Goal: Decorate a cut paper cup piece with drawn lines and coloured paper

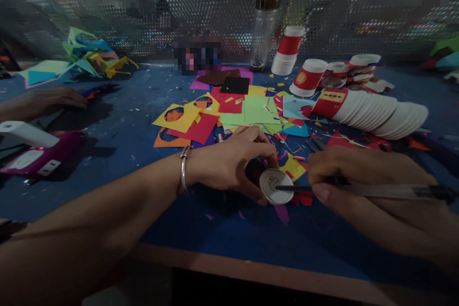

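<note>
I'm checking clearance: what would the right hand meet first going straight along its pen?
Probably the paper cup in the left hand: the pen seems to touch its white end, though depth is unclear.

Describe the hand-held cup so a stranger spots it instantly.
On the blue table, find the coloured paper. Just nearer the camera, the left hand holds a cup, white round end showing. Unlike the other cups, it is held and shows crosshatching.
</note>
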Available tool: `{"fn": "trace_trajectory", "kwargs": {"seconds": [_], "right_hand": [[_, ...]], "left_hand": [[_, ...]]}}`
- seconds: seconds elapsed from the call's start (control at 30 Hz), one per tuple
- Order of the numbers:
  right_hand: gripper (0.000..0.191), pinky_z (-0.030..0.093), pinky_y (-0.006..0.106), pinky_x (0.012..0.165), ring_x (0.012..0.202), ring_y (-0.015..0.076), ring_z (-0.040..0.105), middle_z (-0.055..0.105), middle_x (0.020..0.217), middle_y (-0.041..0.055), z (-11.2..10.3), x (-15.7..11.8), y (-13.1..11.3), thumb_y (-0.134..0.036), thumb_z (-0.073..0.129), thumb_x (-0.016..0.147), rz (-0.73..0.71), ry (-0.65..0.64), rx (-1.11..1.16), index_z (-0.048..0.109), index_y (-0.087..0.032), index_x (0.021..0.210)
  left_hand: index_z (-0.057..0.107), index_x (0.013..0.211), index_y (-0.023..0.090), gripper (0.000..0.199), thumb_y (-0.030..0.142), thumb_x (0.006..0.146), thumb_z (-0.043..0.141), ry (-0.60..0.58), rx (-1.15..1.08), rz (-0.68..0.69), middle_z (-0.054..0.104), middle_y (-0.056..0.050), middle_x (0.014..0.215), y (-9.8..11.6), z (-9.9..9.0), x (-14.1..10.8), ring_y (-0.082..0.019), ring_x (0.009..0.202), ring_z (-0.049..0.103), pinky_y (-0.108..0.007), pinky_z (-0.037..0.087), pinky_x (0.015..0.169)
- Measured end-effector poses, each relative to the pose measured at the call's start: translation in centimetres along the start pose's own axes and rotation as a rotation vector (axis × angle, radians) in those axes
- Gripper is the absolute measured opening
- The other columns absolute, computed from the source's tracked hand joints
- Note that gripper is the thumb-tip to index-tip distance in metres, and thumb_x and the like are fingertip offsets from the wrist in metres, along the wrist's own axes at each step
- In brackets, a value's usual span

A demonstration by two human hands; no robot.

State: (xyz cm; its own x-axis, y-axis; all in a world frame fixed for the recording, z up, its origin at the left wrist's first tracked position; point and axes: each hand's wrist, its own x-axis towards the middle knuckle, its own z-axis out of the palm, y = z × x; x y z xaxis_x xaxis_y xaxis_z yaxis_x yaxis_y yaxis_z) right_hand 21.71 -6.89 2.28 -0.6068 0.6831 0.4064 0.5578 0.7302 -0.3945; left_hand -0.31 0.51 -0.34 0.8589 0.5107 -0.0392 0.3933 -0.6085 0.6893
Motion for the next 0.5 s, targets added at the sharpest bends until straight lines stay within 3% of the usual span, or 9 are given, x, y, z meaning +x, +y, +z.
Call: {"fn": "trace_trajectory", "kwargs": {"seconds": [0.2,0.5], "right_hand": [[0.015,0.033,0.025,0.044,0.048,0.0105,0.049,0.062,0.067,-0.0052,0.44,-0.5,0.6,-0.014,0.045,0.089,0.011,-0.016,0.063,0.048,-0.026,0.081],[0.018,0.031,0.026,0.04,0.044,0.01,0.047,0.057,0.059,-0.0056,0.09,0.11,0.14,-0.01,0.044,0.084,0.002,0.005,0.013,0.046,-0.025,0.075]], "left_hand": [[0.068,0.106,0.023,0.05,0.04,0.064,0.09,-0.01,0.015,-0.012,0.046,-0.008,0.125,0.18,-0.15,0.23,-0.03,0.126,0.041,-0.042,0.037,0.106],[0.067,0.106,0.026,0.048,0.041,0.066,0.089,-0.01,0.025,0.002,0.045,-0.008,0.126,0.15,-0.05,0.02,-0.03,0.127,0.042,-0.044,0.038,0.106]]}}
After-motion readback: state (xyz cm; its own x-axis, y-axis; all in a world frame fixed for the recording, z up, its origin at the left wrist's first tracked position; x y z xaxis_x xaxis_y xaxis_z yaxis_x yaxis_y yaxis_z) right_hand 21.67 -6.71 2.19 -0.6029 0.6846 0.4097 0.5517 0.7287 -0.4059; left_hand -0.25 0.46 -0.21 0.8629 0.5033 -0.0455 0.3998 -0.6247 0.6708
